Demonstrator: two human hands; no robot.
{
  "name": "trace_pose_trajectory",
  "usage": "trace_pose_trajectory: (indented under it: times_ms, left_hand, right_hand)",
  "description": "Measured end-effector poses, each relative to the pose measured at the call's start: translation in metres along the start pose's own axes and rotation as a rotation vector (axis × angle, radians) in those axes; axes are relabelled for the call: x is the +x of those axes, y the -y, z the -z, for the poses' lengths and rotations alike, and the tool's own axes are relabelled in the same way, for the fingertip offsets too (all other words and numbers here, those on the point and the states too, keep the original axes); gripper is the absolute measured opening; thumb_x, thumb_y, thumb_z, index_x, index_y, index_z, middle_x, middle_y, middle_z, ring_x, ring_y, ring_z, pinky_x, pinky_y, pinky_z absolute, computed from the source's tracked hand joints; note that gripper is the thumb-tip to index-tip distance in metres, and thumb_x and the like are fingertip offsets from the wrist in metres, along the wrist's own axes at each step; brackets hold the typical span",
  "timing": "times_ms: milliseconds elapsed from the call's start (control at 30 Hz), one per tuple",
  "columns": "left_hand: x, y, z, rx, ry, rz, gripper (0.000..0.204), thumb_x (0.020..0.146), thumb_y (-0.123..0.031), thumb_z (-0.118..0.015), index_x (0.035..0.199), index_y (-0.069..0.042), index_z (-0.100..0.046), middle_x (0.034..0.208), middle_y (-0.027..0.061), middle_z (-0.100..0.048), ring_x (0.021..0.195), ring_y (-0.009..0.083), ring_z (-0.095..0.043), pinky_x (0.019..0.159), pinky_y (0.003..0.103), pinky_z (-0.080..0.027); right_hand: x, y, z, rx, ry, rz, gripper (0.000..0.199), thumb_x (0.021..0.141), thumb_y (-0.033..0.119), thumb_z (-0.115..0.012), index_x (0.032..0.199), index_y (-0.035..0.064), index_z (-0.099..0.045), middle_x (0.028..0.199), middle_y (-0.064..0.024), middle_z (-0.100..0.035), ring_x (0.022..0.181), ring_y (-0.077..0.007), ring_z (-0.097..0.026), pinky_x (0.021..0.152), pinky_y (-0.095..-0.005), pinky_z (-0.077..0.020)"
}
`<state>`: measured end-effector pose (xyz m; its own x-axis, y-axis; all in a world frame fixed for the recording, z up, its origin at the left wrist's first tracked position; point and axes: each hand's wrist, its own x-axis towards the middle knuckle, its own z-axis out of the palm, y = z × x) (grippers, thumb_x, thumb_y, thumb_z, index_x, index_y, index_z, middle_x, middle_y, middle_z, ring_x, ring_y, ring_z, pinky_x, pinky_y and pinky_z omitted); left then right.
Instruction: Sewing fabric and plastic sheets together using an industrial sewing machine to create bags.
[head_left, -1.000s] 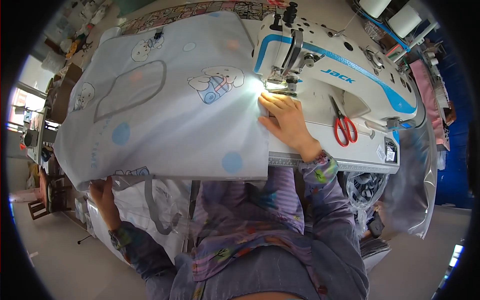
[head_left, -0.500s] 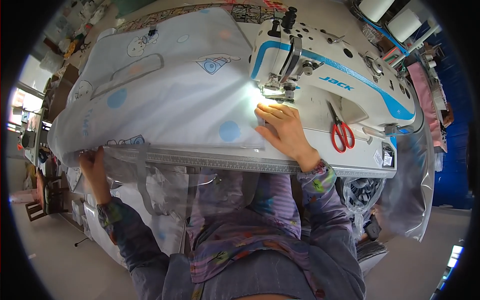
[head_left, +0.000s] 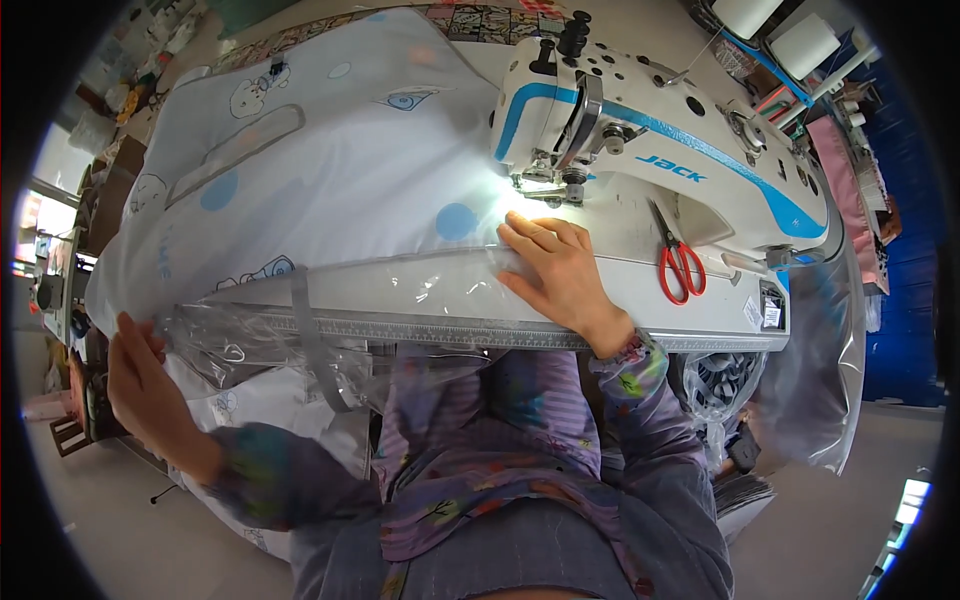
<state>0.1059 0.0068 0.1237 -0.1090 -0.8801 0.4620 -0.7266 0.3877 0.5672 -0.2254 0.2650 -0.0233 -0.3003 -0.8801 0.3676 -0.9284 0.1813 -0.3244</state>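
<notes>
A large white sheet [head_left: 330, 180] printed with blue dots and cartoon figures lies across the left of the sewing table. Its right edge runs to the lit needle area of a white and blue sewing machine [head_left: 660, 140]. At the sheet's near left corner, my left hand [head_left: 150, 390] has its fingers closed on the edge. My right hand [head_left: 560, 270] lies flat just in front of the presser foot [head_left: 560, 195], fingers stretched over the material. Clear plastic film [head_left: 400, 285] with a grey strip [head_left: 302, 310] spreads along the sheet's near side and hangs over the table edge.
Red-handled scissors [head_left: 682, 270] lie on the table right of my right hand. A ruler strip [head_left: 450, 333] runs along the front edge. White thread cones [head_left: 800, 45] stand at the far right. A clear sheet [head_left: 810, 370] hangs off the right end.
My left hand has moved left and nearer to me. The printed sheet's near edge has swung back, baring more clear film in front. My right hand has slid slightly left.
</notes>
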Motion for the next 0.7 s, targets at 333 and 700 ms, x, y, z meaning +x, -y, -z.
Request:
trace_pose_trajectory:
  times_ms: [333, 700]
  left_hand:
    - [-0.138, -0.087, -0.225, -0.391, 0.693, -0.794, 0.037, 0.099, -0.011, -0.054, 0.136, -0.014, -0.055, 0.131, 0.0105, -0.057, 0.127, 0.0295, -0.053, 0.117, 0.069, -0.013]
    - [-0.115, -0.075, -0.224, -0.297, 0.876, -1.077, 0.040, 0.101, -0.017, -0.054, 0.140, -0.023, -0.058, 0.143, -0.0033, -0.055, 0.139, 0.0193, -0.047, 0.121, 0.065, -0.010]
  right_hand:
    - [-0.013, 0.009, 0.002, 1.399, -0.244, -0.820, 0.046, 0.103, 0.011, -0.055, 0.146, -0.0007, -0.043, 0.154, -0.0160, -0.040, 0.138, -0.0303, -0.044, 0.114, -0.0437, -0.0404]
    - [-0.012, 0.006, 0.008, 1.788, -0.167, -0.877, 0.040, 0.104, 0.009, -0.051, 0.138, -0.0101, -0.044, 0.127, -0.0264, -0.058, 0.122, -0.0301, -0.060, 0.108, -0.0370, -0.0500]
